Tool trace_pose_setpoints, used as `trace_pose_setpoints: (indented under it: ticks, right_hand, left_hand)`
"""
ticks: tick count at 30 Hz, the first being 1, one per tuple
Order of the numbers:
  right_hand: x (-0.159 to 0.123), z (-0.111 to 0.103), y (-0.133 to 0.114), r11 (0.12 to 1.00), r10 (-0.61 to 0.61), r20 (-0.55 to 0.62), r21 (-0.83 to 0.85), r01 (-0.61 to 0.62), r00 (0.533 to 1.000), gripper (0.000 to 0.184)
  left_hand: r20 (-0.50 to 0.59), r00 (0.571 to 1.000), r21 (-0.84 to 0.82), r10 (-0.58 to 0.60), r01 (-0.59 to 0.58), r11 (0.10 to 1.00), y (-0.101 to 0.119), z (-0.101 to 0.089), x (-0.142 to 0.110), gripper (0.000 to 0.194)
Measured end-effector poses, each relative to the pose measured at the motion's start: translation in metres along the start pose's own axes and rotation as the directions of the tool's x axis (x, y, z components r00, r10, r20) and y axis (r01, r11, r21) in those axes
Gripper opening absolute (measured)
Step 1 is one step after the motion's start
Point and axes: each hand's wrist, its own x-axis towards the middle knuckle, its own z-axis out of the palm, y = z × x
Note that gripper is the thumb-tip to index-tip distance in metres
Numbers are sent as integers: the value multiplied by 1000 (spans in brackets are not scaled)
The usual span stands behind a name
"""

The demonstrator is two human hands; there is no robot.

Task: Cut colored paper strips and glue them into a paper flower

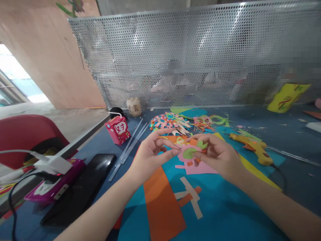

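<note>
You're at an in-hand handling step, apparently: left hand (155, 149) and right hand (219, 155) both have fingers pinched closed on the pink-and-green paper piece (188, 153), above the blue sheet (220, 207) mid-bench (288, 130); next move calls for light, steady pressure.

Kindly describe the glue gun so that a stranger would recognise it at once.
On the dark blue table, look right of the right hand. The glue gun lies there; unlike the flat yellow paper beside it, it has an orange trigger and dark cord.
</note>
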Motion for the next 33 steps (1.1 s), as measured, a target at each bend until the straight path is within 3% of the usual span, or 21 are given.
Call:
trace_pose_setpoints:
  ticks: [5,9,12,14,16,18,20,22,28,33]
  right_hand:
    - [2,-1,1,997,23,-71,-67,-28,997,17]
    - [6,-7,7,989,81,-134,-116,-97,988,19]
    - [8,-10,10,983,117,-145,-121,-135,982,20]
    - [7,-8,8,981,136,-140,-120,-153,981,20]
    - [5,-4,4,979,152,-125,-120,-167,980,20]
    - [2,0,1,978,157,-108,-119,-169,982,19]
    - [0,4,-1,980,153,-90,-117,-163,984,18]
    - [-2,6,-2,979,148,-83,-126,-157,986,16]
    - [-1,9,-4,980,135,-70,-139,-144,988,15]
    - [-1,9,-3,980,139,-61,-137,-146,988,15]
  left_hand:
    - [2,1000,-98,-5,5,995,-2,-3,2,35]
    - [41,999,-269,-3,14,963,5,-6,2,43]
    - [-23,999,-404,31,-37,914,13,-7,1,42]
    - [-133,986,-239,103,-133,962,13,-5,1,31]
    - [-177,964,92,197,-183,979,9,-3,1,32]
    - [-137,957,386,255,-185,904,2,-1,0,46]
    - [-94,956,547,277,-183,817,-4,2,-1,57]
    - [-79,957,601,281,-179,779,-8,4,-2,57]
    - [-63,958,596,279,-188,780,-6,6,-4,44]
    - [16,916,728,401,-285,623,-11,3,-3,49]
